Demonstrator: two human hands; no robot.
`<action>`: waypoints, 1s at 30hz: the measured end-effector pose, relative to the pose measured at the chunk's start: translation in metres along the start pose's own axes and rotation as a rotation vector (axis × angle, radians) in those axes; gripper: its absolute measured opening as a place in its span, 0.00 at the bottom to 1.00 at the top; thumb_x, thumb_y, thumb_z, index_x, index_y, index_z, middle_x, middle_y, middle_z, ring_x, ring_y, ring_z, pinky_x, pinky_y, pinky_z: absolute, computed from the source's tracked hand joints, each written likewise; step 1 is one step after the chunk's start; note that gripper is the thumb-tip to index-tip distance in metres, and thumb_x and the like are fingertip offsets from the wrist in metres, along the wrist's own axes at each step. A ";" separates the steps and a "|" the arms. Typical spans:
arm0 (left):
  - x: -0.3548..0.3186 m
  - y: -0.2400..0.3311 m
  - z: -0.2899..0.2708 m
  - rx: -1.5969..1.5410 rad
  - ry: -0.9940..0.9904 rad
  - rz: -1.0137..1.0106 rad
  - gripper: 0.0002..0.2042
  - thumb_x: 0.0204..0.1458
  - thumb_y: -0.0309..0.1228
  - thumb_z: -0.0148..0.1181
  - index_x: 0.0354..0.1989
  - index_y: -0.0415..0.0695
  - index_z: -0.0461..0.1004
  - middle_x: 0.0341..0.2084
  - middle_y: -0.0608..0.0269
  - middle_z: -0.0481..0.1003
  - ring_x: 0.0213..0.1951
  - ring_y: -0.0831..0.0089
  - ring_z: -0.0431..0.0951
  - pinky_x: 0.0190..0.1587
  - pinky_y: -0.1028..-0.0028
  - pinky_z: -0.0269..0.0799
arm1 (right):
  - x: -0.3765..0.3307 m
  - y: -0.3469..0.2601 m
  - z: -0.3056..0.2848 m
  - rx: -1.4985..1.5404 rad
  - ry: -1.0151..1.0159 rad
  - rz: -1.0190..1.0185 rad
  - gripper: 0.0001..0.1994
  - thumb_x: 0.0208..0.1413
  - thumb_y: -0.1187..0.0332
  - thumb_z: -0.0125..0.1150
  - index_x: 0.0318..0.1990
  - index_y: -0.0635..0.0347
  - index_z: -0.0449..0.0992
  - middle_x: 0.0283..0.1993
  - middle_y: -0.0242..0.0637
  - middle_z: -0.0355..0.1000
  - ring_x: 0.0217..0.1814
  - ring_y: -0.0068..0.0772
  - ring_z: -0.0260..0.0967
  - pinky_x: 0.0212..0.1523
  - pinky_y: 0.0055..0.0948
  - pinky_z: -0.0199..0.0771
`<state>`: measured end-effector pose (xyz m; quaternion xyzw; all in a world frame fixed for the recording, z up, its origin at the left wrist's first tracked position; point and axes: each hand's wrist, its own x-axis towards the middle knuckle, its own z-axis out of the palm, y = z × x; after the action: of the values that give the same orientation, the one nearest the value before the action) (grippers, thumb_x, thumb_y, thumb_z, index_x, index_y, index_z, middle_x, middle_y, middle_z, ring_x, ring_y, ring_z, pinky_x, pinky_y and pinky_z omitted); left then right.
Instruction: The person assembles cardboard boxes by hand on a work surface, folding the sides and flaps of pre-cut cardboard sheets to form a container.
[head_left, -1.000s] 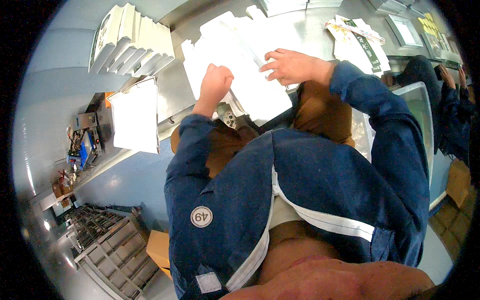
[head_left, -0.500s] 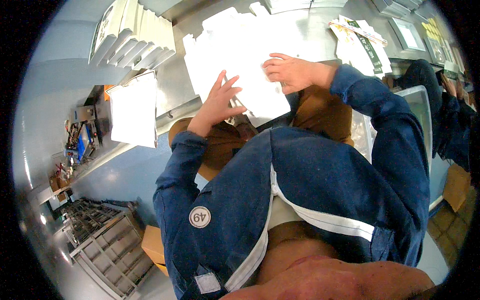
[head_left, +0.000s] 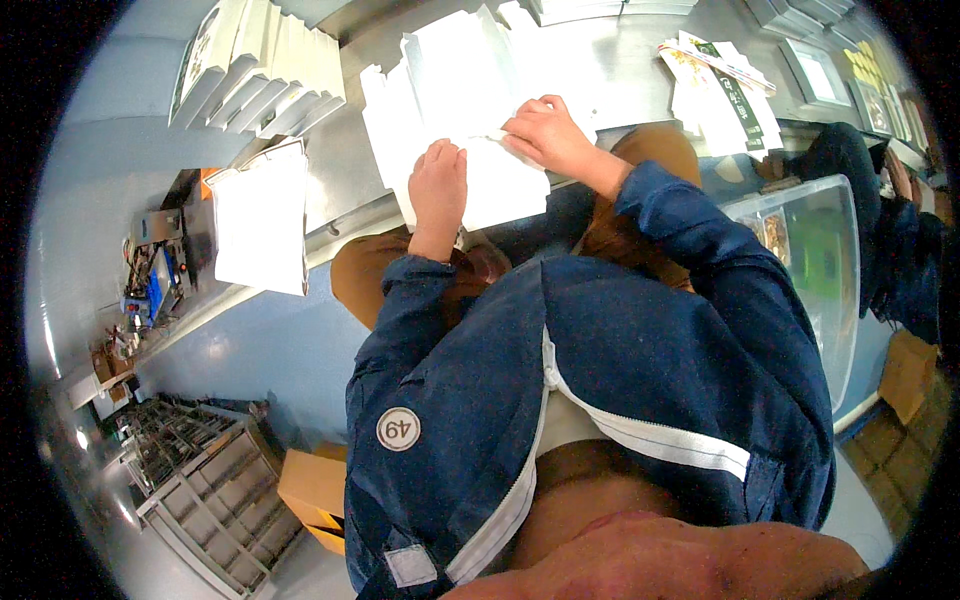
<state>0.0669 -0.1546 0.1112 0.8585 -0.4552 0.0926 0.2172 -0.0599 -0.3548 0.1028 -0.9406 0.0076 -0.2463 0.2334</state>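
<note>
**Folding a white card sheet at the bench edge**

Left hand (head_left: pixel 438 185) rests curled, pressing the sheet (head_left: pixel 500 185) onto the steel table (head_left: pixel 620 75); right hand (head_left: pixel 545 135) pinches its upper flap. A firm hold-down and aligned edges before creasing should give a square fold.

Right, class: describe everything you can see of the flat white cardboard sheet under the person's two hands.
The flat white cardboard sheet looks thin and matt, with notched, tabbed edges like an unfolded carton blank. It lies flat on the grey metal worktable, its near edge reaching the table's front edge, overlapping similar white sheets behind it. The left hand presses down on its middle, fingers curled; the right hand pinches its far right part.
</note>
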 end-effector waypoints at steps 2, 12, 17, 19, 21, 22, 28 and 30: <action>0.001 0.009 -0.003 0.046 -0.039 -0.008 0.06 0.60 0.34 0.60 0.36 0.45 0.77 0.43 0.63 0.78 0.41 0.55 0.79 0.43 0.59 0.78 | 0.004 -0.005 0.002 -0.054 0.017 0.034 0.10 0.63 0.59 0.59 0.39 0.54 0.81 0.34 0.33 0.77 0.47 0.36 0.73 0.59 0.47 0.59; 0.005 0.013 -0.009 0.128 -0.110 -0.008 0.07 0.60 0.34 0.59 0.36 0.44 0.76 0.40 0.60 0.76 0.38 0.54 0.80 0.39 0.56 0.78 | 0.015 -0.017 0.006 -0.301 -0.042 -0.052 0.07 0.60 0.63 0.60 0.37 0.51 0.83 0.29 0.31 0.77 0.44 0.36 0.73 0.59 0.48 0.61; 0.016 -0.005 -0.022 0.036 -0.317 0.035 0.08 0.62 0.33 0.57 0.44 0.45 0.78 0.45 0.60 0.77 0.42 0.53 0.80 0.44 0.60 0.78 | 0.024 -0.019 -0.005 -0.378 -0.263 -0.025 0.06 0.59 0.67 0.59 0.35 0.49 0.82 0.28 0.29 0.77 0.46 0.33 0.73 0.65 0.49 0.59; 0.021 -0.026 -0.029 -0.077 -0.385 0.105 0.10 0.63 0.32 0.55 0.49 0.45 0.78 0.47 0.59 0.77 0.44 0.54 0.80 0.47 0.62 0.77 | 0.025 -0.018 -0.007 -0.416 -0.301 -0.049 0.07 0.59 0.66 0.58 0.35 0.49 0.83 0.28 0.31 0.78 0.45 0.35 0.74 0.64 0.50 0.59; 0.027 -0.039 -0.039 -0.370 -0.497 0.090 0.20 0.59 0.24 0.54 0.60 0.47 0.74 0.50 0.57 0.76 0.48 0.58 0.79 0.52 0.65 0.75 | 0.027 -0.017 -0.006 -0.453 -0.331 -0.072 0.08 0.59 0.64 0.58 0.35 0.49 0.84 0.27 0.32 0.78 0.45 0.37 0.75 0.64 0.52 0.59; 0.029 -0.041 -0.043 -0.369 -0.498 0.092 0.20 0.59 0.24 0.54 0.60 0.47 0.74 0.50 0.57 0.76 0.48 0.58 0.79 0.52 0.65 0.75 | 0.027 -0.017 -0.005 -0.463 -0.321 -0.057 0.08 0.59 0.65 0.57 0.35 0.48 0.84 0.27 0.32 0.78 0.45 0.37 0.75 0.64 0.52 0.59; 0.037 -0.043 -0.051 -0.471 -0.635 0.127 0.32 0.49 0.15 0.57 0.65 0.53 0.70 0.51 0.56 0.77 0.50 0.56 0.78 0.55 0.64 0.75 | 0.026 -0.023 0.000 -0.475 -0.297 -0.007 0.08 0.59 0.65 0.57 0.36 0.48 0.84 0.29 0.32 0.78 0.47 0.36 0.74 0.65 0.53 0.58; 0.040 -0.043 -0.052 -0.445 -0.662 0.214 0.31 0.49 0.16 0.58 0.65 0.53 0.70 0.50 0.57 0.77 0.50 0.57 0.77 0.54 0.63 0.75 | 0.021 -0.021 0.001 -0.435 -0.257 0.007 0.08 0.59 0.65 0.57 0.36 0.48 0.84 0.30 0.32 0.78 0.48 0.36 0.73 0.66 0.53 0.58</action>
<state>0.1274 -0.1392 0.1597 0.7218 -0.5960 -0.2674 0.2285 -0.0427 -0.3381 0.1214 -0.9923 0.0337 -0.1162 0.0253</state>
